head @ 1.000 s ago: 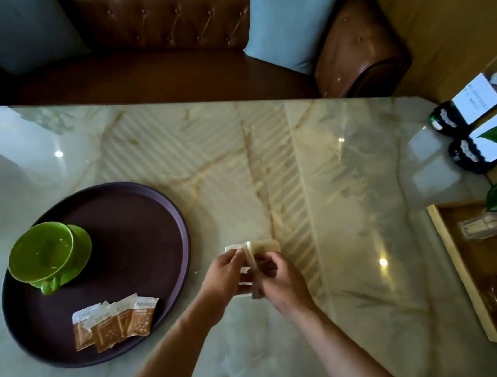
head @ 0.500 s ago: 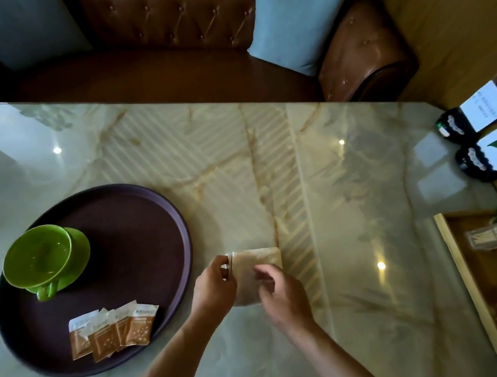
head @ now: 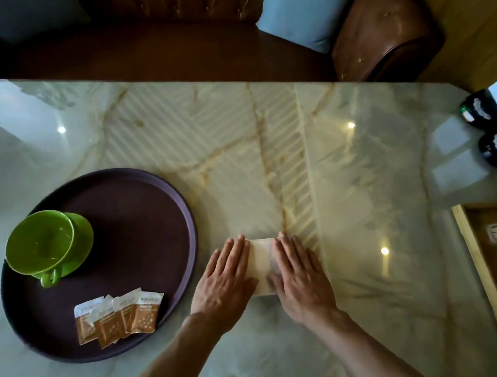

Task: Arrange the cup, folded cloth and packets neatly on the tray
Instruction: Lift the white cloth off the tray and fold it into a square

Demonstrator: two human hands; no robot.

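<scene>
One cup [head: 43, 244], one cloth [head: 262, 266], four packets [head: 118, 318], one tray [head: 140, 218].

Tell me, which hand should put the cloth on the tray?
Probably the left hand. It lies flat on the folded beige cloth on the side nearest the round dark-brown tray; the right hand would have to cross over.

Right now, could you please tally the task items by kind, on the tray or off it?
Green cup, on its saucer on the tray: 1
Packets, overlapping on the tray: 4
Folded cloth, on the table under the left hand and right hand: 1
Total: 6
</scene>
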